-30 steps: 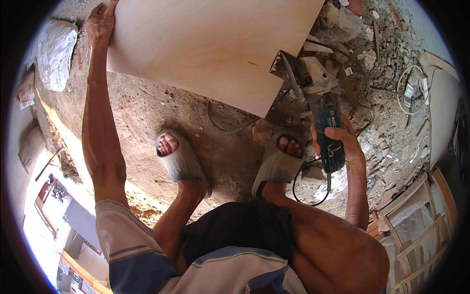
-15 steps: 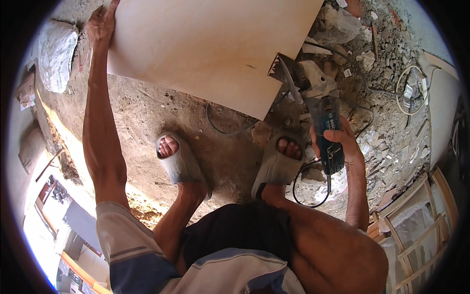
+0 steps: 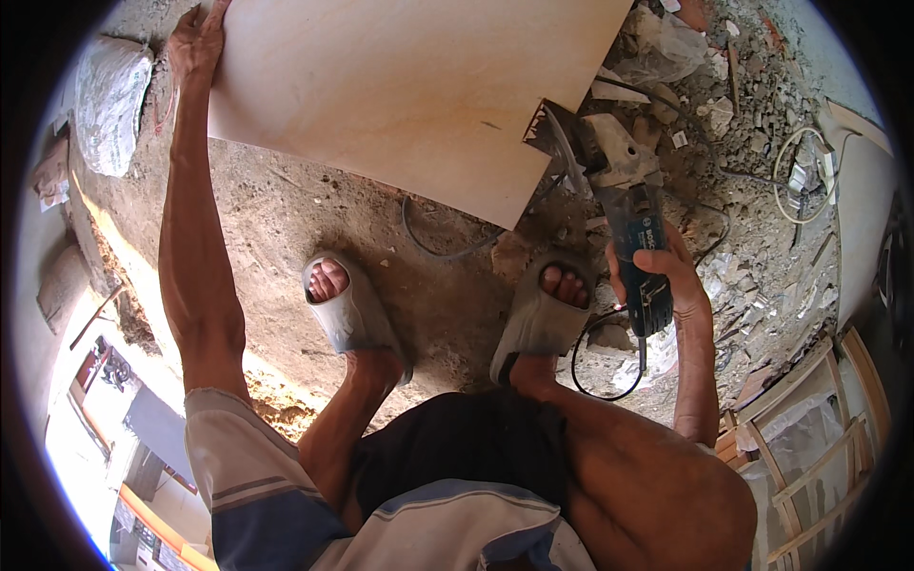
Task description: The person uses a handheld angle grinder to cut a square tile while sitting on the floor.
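Observation:
A large beige tile (image 3: 381, 86) lies at the top middle, its near edge slanting down to a corner on the right. At its far left edge, my left hand (image 3: 197, 48) grips the tile, with some fingertips hidden by the picture's rim. My right hand (image 3: 671, 276) is wrapped round the blue body of an angle grinder (image 3: 636, 224). The grinder's grey head and disc guard face the tile's right edge, close to the near corner. Part of its disc (image 3: 564, 143) shows beside a small dark notched patch at that edge; whether it touches the tile I cannot tell.
A black power cord (image 3: 609, 395) loops below the grinder. Broken rubble (image 3: 752, 190) and clear plastic (image 3: 666, 48) cover the right side. My sandalled feet (image 3: 357, 305) stand near the tile. A white sack (image 3: 112, 105) lies left, and a wooden frame (image 3: 809, 457) lower right.
The grinder and my right hand have shifted very slightly within the picture, as has the tile's near edge. Both hands keep their grip.

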Demonstrator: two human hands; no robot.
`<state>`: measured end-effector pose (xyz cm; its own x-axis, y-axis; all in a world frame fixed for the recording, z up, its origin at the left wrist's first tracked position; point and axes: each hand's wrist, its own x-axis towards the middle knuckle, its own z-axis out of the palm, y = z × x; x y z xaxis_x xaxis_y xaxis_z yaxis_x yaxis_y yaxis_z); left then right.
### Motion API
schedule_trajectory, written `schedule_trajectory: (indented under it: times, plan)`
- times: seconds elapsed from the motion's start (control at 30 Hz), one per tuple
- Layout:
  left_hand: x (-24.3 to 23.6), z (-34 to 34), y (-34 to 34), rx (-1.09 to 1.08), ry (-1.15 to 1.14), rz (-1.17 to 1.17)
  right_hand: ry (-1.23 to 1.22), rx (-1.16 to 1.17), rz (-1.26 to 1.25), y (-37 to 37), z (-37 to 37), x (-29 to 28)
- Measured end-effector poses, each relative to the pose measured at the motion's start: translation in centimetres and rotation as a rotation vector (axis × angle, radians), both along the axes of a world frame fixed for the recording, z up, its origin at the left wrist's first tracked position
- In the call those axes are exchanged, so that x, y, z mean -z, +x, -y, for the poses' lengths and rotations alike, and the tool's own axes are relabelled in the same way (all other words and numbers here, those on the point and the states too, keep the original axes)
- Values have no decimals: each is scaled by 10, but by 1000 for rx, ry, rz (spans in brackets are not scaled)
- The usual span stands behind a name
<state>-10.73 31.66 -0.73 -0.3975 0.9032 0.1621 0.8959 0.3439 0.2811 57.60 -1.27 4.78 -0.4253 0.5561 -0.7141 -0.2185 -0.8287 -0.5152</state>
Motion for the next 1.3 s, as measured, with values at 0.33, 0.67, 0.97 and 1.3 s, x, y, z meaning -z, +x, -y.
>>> schedule_trajectory:
  times: [0.33,0.67,0.97,1.3]
  plan:
    - [8,1,1,21,42,6,-22,15,6,0,0,2]
    - [-16,18,67,31,103,26,-22,-5,55,4,-1,-1]
    - [-38,30,85,25,146,22,-8,-23,24,2,-3,3]
    - [-40,32,103,15,127,86,-16,12,95,2,-3,-2]
